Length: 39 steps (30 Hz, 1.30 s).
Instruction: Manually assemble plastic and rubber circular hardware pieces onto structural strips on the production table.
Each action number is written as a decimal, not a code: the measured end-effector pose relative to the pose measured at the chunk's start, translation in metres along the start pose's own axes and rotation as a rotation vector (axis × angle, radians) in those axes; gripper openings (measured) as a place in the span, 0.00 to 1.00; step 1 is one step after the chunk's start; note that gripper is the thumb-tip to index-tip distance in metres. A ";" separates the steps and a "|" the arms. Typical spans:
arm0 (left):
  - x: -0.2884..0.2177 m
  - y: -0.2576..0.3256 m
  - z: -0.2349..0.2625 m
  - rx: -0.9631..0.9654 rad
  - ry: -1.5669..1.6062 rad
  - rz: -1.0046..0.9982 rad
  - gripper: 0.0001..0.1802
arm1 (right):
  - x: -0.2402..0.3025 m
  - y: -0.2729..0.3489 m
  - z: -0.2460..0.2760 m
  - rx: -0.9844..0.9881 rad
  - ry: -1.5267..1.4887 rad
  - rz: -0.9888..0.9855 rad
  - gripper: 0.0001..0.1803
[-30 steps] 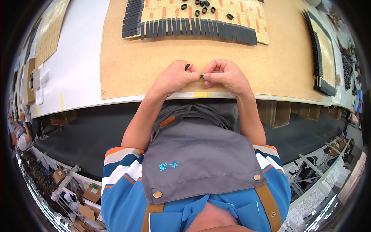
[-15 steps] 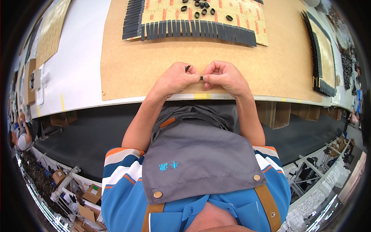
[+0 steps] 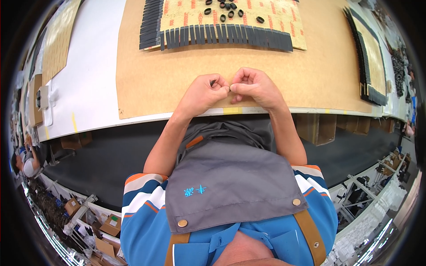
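My left hand (image 3: 204, 94) and my right hand (image 3: 258, 88) meet over the brown sheet near the table's front edge. Each is closed in a pinch, fingertips nearly touching. A small black strip (image 3: 213, 83) shows between the fingers of my left hand. Its other end seems to run to the pinch where my right thumb and finger grip; most of it is hidden. Beyond my hands lies a tan board (image 3: 284, 26) with red print. Flat black strips (image 3: 226, 35) line its near and left edges, and several small black loops (image 3: 230, 14) lie on top.
Brown sheet (image 3: 151, 84) covers the white table (image 3: 88, 57). Another strip-lined board (image 3: 370, 57) lies at the right, and a tan panel (image 3: 59, 44) at the far left. Open cardboard boxes (image 3: 317, 128) sit under the table's front edge. Another person (image 3: 29, 164) is at the far left.
My fingertips have come closer together, and less of the black strip shows between them. The whole view has shifted slightly.
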<state>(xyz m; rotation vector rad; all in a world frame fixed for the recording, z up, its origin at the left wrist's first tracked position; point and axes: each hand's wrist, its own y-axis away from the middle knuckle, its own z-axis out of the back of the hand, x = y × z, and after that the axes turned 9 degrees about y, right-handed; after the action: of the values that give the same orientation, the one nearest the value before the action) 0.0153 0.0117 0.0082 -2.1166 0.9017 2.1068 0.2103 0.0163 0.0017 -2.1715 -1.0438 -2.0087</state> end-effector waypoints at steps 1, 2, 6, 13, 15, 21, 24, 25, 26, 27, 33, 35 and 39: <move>0.000 0.001 -0.002 -0.019 0.004 -0.026 0.07 | 0.000 0.001 0.001 -0.014 -0.011 0.034 0.05; 0.000 0.001 -0.003 -0.038 0.007 -0.053 0.07 | -0.001 0.003 0.003 -0.028 -0.021 0.067 0.05; 0.003 0.002 -0.003 -0.045 -0.017 -0.058 0.07 | 0.000 0.010 0.013 -0.075 -0.010 0.073 0.08; 0.000 0.000 -0.001 -0.025 -0.027 -0.037 0.07 | 0.001 0.012 0.014 0.083 0.150 0.088 0.07; -0.002 0.000 -0.002 -0.018 -0.030 -0.036 0.07 | 0.002 0.013 0.012 0.098 0.180 0.064 0.08; -0.002 -0.003 0.009 0.139 0.007 0.003 0.06 | 0.014 0.007 0.000 0.171 0.489 -0.008 0.16; -0.009 -0.002 0.015 0.205 0.129 0.092 0.06 | 0.006 0.009 -0.007 0.060 0.421 0.075 0.18; -0.009 -0.001 0.016 0.252 0.248 0.147 0.06 | 0.002 0.008 -0.010 0.023 0.378 0.115 0.18; -0.008 -0.001 0.016 0.243 0.244 0.166 0.08 | 0.000 0.008 -0.016 -0.029 0.317 0.144 0.17; -0.008 0.000 0.015 0.243 0.238 0.154 0.08 | -0.001 0.001 -0.017 -0.030 0.324 0.155 0.17; 0.003 -0.001 0.015 0.120 0.642 0.034 0.13 | 0.058 -0.045 0.012 -0.477 0.458 0.322 0.17; 0.011 -0.001 0.013 0.063 0.711 -0.071 0.14 | 0.072 -0.052 0.014 -0.630 0.744 0.363 0.17; 0.017 -0.003 0.001 -0.063 0.883 -0.316 0.19 | 0.053 -0.017 -0.018 -0.286 0.559 0.259 0.14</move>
<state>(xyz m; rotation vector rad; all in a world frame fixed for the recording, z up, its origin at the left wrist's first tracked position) 0.0145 0.0080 -0.0084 -3.0009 0.4443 1.0273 0.1840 0.0462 0.0450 -1.5572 -0.4047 -2.5155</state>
